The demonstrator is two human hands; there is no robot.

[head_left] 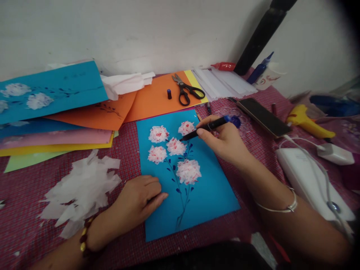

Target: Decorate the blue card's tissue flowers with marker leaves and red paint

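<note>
Five flowers: white with red flecks, on the blue sheet; two at upper left, one mid, one upper right, a larger one lower down.
Blue sheet: flat on the checked cloth, in front of the person, slightly skewed; dark stems and small blue leaves run down to its near edge.
Marker: black with blue rear end, slanted over the upper right of the sheet, tip between mid and upper-right flowers; tip contact can't be told.
Right hand: thumb and fingers clamped on the marker.
Left hand: on the sheet's left edge, fingers curled together, thumb alongside, nothing seen in it.
White paper pieces: loose heap on the cloth, left of the sheet.
Cap: upright on the orange sheet, beyond the flowers.
Scissors: same orange sheet, right of the cap, blades slightly apart.
White strips: beyond, right of the scissors.
Stacked cards: far left, several colours, top one blue with white flowers.
Phone: right of the hand, cable plugged in.
Yellow glue gun: right of the phone.
White power strip: nearer, beside the right forearm.
</note>
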